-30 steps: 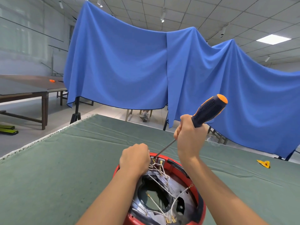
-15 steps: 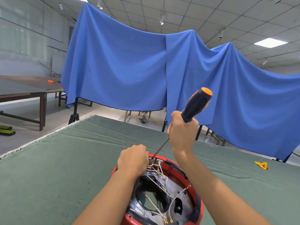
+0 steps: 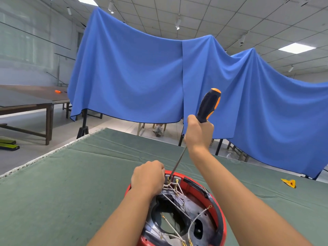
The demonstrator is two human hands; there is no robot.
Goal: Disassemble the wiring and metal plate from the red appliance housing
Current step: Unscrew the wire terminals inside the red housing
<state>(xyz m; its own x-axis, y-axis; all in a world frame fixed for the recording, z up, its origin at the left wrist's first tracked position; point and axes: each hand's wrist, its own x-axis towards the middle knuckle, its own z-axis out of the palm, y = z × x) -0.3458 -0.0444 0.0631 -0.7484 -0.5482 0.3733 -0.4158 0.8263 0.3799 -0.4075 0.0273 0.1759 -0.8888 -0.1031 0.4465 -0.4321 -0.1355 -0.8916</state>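
The round red appliance housing [image 3: 217, 201] lies open side up on the green table at the bottom centre. Inside it sits a dark metal plate [image 3: 204, 226] crossed by white wires [image 3: 174, 189] with brass terminals. My left hand [image 3: 148, 177] is curled on the housing's far left rim, right by the wire bundle. My right hand [image 3: 198, 134] grips a screwdriver [image 3: 208, 105] with a black and orange handle. Its thin shaft slants down and its tip sits at the terminals on the far rim.
The green cloth table [image 3: 79, 183] has a frayed left edge. A small yellow piece [image 3: 289, 182] lies on it at the right. Blue drapes [image 3: 142, 77] hang behind. A brown table [image 3: 32, 102] stands at the left, with chair legs beyond the far edge.
My right hand has risen and tilted the screwdriver handle more upright, while its tip stays at the terminals. My left hand stays on the rim.
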